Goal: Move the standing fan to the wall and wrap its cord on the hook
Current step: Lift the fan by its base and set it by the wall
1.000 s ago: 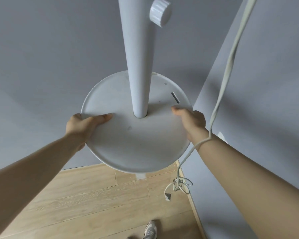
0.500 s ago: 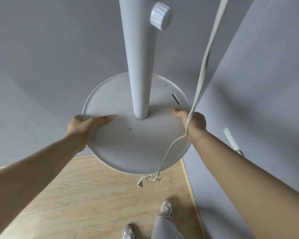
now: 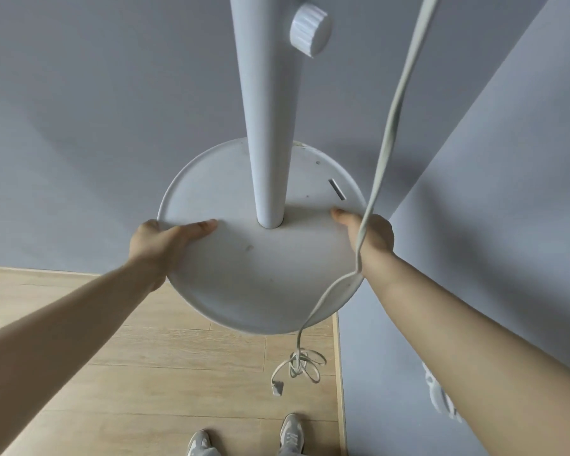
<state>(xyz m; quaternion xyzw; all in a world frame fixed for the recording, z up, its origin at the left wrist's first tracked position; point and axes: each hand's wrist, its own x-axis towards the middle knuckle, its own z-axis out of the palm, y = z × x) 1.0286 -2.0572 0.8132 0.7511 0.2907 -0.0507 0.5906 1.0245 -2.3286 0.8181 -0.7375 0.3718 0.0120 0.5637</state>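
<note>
White fan base (image 3: 260, 274) gripped by both hands (image 3: 158, 241); no legible writing.

Fan pole (image 3: 270, 126) runs off the top edge, so the head isn't visible, & the cord (image 3: 389, 133) exits top too, upper end unseen. Fingers of left hand (image 3: 165, 240) & right hand (image 3: 369, 235) curl under the base (image 3: 260, 278) rim, only thumbs show on top. White object (image 3: 440, 394) on right wall is blurred & partly behind the forearm, can't tell what; shoes (image 3: 292, 434) cut by bottom edge
</note>
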